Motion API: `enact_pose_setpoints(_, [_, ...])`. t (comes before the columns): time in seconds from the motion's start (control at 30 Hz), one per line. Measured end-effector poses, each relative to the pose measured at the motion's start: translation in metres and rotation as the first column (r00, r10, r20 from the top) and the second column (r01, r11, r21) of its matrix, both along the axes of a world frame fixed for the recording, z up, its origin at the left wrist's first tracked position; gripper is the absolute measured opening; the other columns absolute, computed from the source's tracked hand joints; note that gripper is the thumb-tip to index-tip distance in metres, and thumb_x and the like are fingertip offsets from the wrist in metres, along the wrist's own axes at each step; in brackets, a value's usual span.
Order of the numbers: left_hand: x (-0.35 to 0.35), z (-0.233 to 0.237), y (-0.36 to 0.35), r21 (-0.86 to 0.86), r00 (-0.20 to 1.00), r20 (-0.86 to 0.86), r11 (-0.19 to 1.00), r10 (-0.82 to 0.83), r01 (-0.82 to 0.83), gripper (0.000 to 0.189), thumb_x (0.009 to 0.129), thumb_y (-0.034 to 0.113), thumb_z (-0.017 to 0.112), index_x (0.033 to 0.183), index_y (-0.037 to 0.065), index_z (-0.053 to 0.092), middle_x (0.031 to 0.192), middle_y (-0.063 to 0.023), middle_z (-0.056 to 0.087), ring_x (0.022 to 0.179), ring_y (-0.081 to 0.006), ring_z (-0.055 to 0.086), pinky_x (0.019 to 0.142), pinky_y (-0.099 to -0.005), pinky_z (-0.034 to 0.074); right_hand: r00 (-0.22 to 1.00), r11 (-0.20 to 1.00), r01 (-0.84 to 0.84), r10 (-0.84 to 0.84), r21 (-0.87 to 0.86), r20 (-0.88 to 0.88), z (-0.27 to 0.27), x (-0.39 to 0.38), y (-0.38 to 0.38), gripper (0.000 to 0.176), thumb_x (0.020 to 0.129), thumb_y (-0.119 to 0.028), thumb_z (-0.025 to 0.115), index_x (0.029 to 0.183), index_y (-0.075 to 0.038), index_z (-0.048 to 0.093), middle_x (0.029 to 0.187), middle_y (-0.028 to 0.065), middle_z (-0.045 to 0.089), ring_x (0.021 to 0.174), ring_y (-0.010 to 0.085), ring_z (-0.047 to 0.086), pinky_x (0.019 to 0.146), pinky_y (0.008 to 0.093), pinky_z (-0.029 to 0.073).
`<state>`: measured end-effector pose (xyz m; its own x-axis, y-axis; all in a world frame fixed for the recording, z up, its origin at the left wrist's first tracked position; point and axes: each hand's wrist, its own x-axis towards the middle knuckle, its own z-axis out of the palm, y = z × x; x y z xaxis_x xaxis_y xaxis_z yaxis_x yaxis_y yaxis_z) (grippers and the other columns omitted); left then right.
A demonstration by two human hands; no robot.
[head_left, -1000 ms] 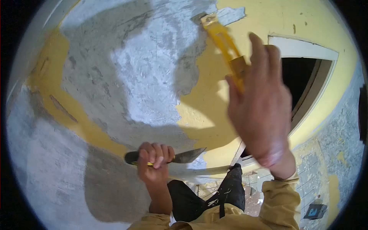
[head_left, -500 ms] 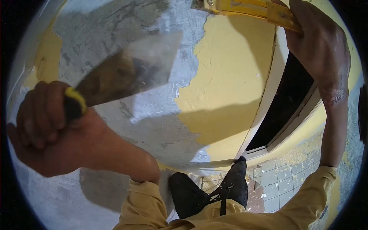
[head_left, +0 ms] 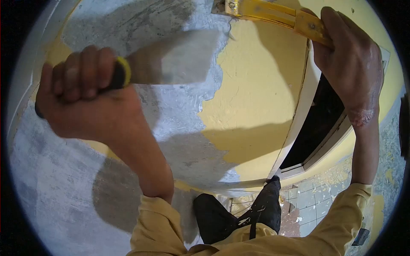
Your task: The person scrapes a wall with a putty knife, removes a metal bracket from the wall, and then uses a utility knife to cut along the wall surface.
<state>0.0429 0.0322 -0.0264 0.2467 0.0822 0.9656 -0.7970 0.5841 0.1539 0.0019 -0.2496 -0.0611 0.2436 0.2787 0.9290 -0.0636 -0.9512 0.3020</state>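
Observation:
My left hand (head_left: pixel 85 94) is closed round the black and yellow handle of a putty knife (head_left: pixel 175 59). Its wide, motion-blurred blade points right and overlaps the ragged edge of the yellow paint in this view. At the upper right, my right hand (head_left: pixel 350 59) grips a yellow-handled scraper (head_left: pixel 273 15). The scraper's metal head lies at the top, by the border between paint and bare surface. Behind both tools is a wall, with grey bare plaster (head_left: pixel 179 106) on the left and yellow paint (head_left: pixel 256 94) on the right.
A dark doorway (head_left: pixel 318 119) with a pale frame (head_left: pixel 292 128) stands right of the yellow paint. Below, paint flakes litter the tiled floor (head_left: pixel 307 205) around my dark-trousered legs (head_left: pixel 215 217). Another grey wall surface (head_left: pixel 55 179) extends at the lower left.
My left hand has moved up and to the right with the putty knife, whose blade has turned closer to level. My right hand and the yellow-handled scraper have shifted only slightly.

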Motion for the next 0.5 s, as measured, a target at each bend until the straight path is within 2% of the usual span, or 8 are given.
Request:
enact_pose_setpoints(0.03, [-0.004,-0.001,0.009,-0.008,1.000,0.005,1.000,0.003,-0.003,0.032,0.084,0.014,0.037,0.053,0.019,0.031,0.044,0.0041,0.027,0.037,-0.0066,0.026,0.039,-0.0213,0.029,1.000,1.000,-0.003,0.003,-0.008,0.005,-0.002,0.001,0.000,0.023,0.069,-0.005,0.064,0.091,-0.006,0.057,0.072,0.0093,0.060,0.060,0.0249,0.061,0.053,0.0331,0.050])
enact_pose_setpoints(0.1, [-0.012,-0.006,0.019,-0.008,0.985,0.090,0.989,-0.147,0.149,0.032,0.081,0.009,0.048,0.055,0.016,0.030,0.048,0.0015,0.028,0.041,-0.0074,0.025,0.042,-0.0241,0.026,1.000,0.999,-0.002,0.003,0.038,-0.022,-0.008,0.001,0.003,0.020,0.070,-0.006,0.062,0.089,-0.006,0.056,0.069,0.0086,0.059,0.058,0.0247,0.061,0.052,0.0332,0.050])
enact_pose_setpoints(0.23, [0.006,-0.030,-0.014,0.130,0.996,0.041,0.989,-0.073,0.068,0.033,0.087,0.018,0.039,0.056,0.015,0.030,0.051,0.0004,0.034,0.042,-0.0070,0.027,0.045,-0.0218,0.028,0.999,0.999,-0.036,0.036,0.025,0.006,-0.010,0.001,0.006,0.015,0.068,-0.005,0.061,0.079,-0.006,0.052,0.065,0.0087,0.056,0.054,0.0262,0.058,0.048,0.0349,0.046])
enact_pose_setpoints(0.3, [-0.008,-0.014,0.016,-0.006,0.977,0.157,0.989,-0.143,0.145,0.033,0.087,0.016,0.039,0.056,0.015,0.028,0.051,0.0023,0.029,0.043,-0.0081,0.025,0.044,-0.0236,0.025,0.997,0.997,-0.069,0.068,0.040,0.028,-0.009,0.002,0.008,0.014,0.068,-0.005,0.061,0.077,-0.006,0.050,0.064,0.0088,0.055,0.053,0.0265,0.057,0.047,0.0350,0.046])
enact_pose_setpoints(0.33, [-0.017,-0.023,0.010,-0.066,0.949,0.067,0.948,-0.307,0.312,0.035,0.088,0.019,0.039,0.056,0.016,0.025,0.051,0.0027,0.027,0.044,-0.0086,0.023,0.044,-0.0242,0.024,0.995,0.992,-0.098,0.096,0.073,0.032,-0.009,0.002,0.009,0.014,0.068,-0.005,0.061,0.074,-0.006,0.048,0.064,0.0089,0.054,0.052,0.0268,0.056,0.046,0.0352,0.045])
enact_pose_setpoints(0.37, [-0.012,-0.030,-0.004,-0.060,0.946,0.073,0.945,-0.317,0.321,0.035,0.088,0.019,0.039,0.056,0.016,0.025,0.051,0.0027,0.027,0.044,-0.0086,0.023,0.044,-0.0242,0.024,0.995,0.993,-0.089,0.087,0.075,0.041,-0.007,0.002,0.008,0.014,0.068,-0.005,0.061,0.074,-0.006,0.048,0.064,0.0089,0.054,0.052,0.0268,0.056,0.046,0.0352,0.045])
enact_pose_setpoints(0.43, [-0.006,-0.046,-0.025,0.116,0.987,-0.082,0.982,-0.141,0.150,0.024,0.084,0.014,0.049,0.064,0.011,0.039,0.055,0.0000,0.037,0.047,-0.0071,0.036,0.046,-0.0224,0.034,0.994,0.992,-0.096,0.092,0.085,0.052,-0.010,0.004,0.011,0.015,0.068,-0.006,0.061,0.072,-0.006,0.047,0.063,0.0084,0.054,0.051,0.0265,0.055,0.046,0.0351,0.044])
enact_pose_setpoints(0.5, [-0.006,-0.045,-0.023,0.054,0.992,-0.056,0.992,-0.112,0.115,0.024,0.085,0.014,0.047,0.062,0.011,0.037,0.054,0.0004,0.036,0.046,-0.0072,0.034,0.045,-0.0222,0.032,0.995,0.991,-0.092,0.088,0.099,0.048,-0.010,0.006,0.012,0.015,0.068,-0.006,0.061,0.072,-0.006,0.047,0.063,0.0081,0.054,0.050,0.0264,0.055,0.046,0.0351,0.044])
